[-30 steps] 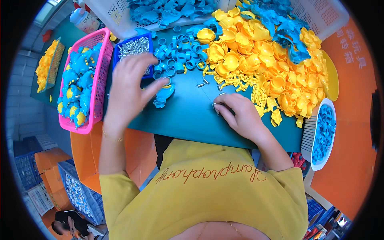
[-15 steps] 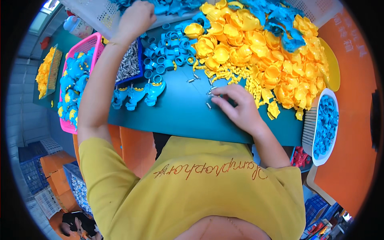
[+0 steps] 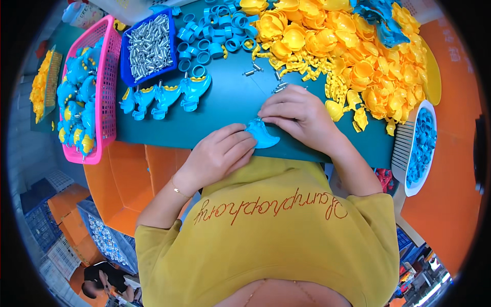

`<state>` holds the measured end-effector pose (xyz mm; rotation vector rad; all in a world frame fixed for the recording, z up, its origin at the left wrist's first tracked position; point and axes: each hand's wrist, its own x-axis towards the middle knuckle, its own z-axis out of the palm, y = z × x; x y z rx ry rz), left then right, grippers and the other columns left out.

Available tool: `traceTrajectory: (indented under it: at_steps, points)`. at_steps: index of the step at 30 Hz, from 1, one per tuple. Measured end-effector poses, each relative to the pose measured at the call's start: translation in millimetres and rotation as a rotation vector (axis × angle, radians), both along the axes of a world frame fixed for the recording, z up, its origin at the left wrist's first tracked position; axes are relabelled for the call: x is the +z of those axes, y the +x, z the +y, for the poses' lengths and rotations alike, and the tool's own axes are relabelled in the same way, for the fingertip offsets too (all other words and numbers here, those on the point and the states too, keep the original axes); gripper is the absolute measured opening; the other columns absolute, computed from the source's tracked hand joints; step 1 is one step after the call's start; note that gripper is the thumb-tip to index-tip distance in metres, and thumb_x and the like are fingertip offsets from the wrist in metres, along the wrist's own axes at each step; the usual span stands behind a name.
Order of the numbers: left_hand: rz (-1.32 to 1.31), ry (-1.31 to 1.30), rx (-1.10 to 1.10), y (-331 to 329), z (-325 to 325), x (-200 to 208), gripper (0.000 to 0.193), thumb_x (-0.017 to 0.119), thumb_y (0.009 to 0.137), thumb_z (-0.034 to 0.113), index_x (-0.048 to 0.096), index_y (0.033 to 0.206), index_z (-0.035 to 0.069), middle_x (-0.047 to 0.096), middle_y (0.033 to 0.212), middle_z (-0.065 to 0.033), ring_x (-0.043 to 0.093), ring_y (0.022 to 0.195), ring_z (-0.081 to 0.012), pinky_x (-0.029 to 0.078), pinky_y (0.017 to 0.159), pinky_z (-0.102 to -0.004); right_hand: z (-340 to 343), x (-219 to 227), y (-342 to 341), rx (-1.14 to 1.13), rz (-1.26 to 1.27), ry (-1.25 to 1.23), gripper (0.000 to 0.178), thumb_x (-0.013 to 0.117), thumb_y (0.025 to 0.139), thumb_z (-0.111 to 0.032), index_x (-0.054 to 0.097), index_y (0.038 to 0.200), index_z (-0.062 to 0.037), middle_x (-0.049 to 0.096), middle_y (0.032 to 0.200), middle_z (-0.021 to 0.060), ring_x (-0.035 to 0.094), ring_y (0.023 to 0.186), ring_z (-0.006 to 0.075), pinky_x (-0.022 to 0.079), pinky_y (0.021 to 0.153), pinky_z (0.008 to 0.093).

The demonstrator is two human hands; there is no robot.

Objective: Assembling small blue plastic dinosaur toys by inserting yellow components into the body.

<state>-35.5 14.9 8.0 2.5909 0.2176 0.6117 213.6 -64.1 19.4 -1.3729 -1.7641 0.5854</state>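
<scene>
We find the near end of the blue shell (image 3: 263, 136) covered by the left hand (image 3: 220, 152). The fingertips of the right hand (image 3: 300, 116) hide the shell's upper tip; whether they pinch a further small part, we cannot tell. That hand's knuckles partly screen the loose pins (image 3: 280, 87). The top edge cuts off the yellow pile (image 3: 353, 71) and white crate (image 3: 125, 7). The distant co-worker (image 3: 110, 279) is too small for us to read their handwork.
</scene>
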Motion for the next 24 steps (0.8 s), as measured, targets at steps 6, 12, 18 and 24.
traceTrajectory:
  at_steps: [6, 12, 18, 24]
  points:
    - [-0.052, -0.009, 0.004, -2.0, -2.4, -14.8, 0.023, 0.082, 0.087, 0.014, 0.072, 0.106, 0.008, 0.069, 0.105, -0.0052, 0.068, 0.11, -0.0273, 0.059, 0.09, -0.0373, 6.5, 3.5, 1.2, 0.043, -0.074, 0.046, 0.014, 0.082, 0.086, -0.008, 0.081, 0.1, -0.0103, 0.078, 0.103, 0.0016, 0.066, 0.091, 0.0222, 0.052, 0.083, 0.0338]
    - [-0.061, -0.036, -0.029, 1.8, 2.0, -17.6, 0.023, 0.081, 0.088, 0.015, 0.071, 0.108, 0.008, 0.068, 0.105, -0.0047, 0.067, 0.113, -0.0275, 0.058, 0.092, -0.0371, 7.0, 3.1, 6.3, 0.086, -0.139, 0.035, 0.021, 0.082, 0.081, -0.007, 0.081, 0.101, -0.0107, 0.078, 0.104, 0.0004, 0.064, 0.091, 0.023, 0.054, 0.082, 0.0354]
    - [-0.05, -0.049, -0.044, 3.8, 4.6, -16.9, 0.023, 0.081, 0.088, 0.014, 0.071, 0.108, 0.008, 0.069, 0.106, -0.0047, 0.068, 0.112, -0.0264, 0.061, 0.088, -0.0358, 12.0, 0.5, 15.5, 0.159, -0.204, 0.025, 0.023, 0.079, 0.08, -0.004, 0.08, 0.102, -0.0106, 0.078, 0.107, 0.001, 0.064, 0.092, 0.0254, 0.056, 0.082, 0.0363]
    - [-0.055, -0.116, -0.027, 3.9, 3.6, -16.1, 0.026, 0.084, 0.084, 0.009, 0.074, 0.108, 0.009, 0.072, 0.105, -0.0044, 0.07, 0.109, -0.0277, 0.061, 0.087, -0.0372, 5.8, -5.1, 11.1, 0.183, -0.24, 0.099, 0.03, 0.077, 0.077, 0.001, 0.079, 0.106, -0.0088, 0.078, 0.109, 0.0034, 0.068, 0.097, 0.0263, 0.059, 0.085, 0.0376]
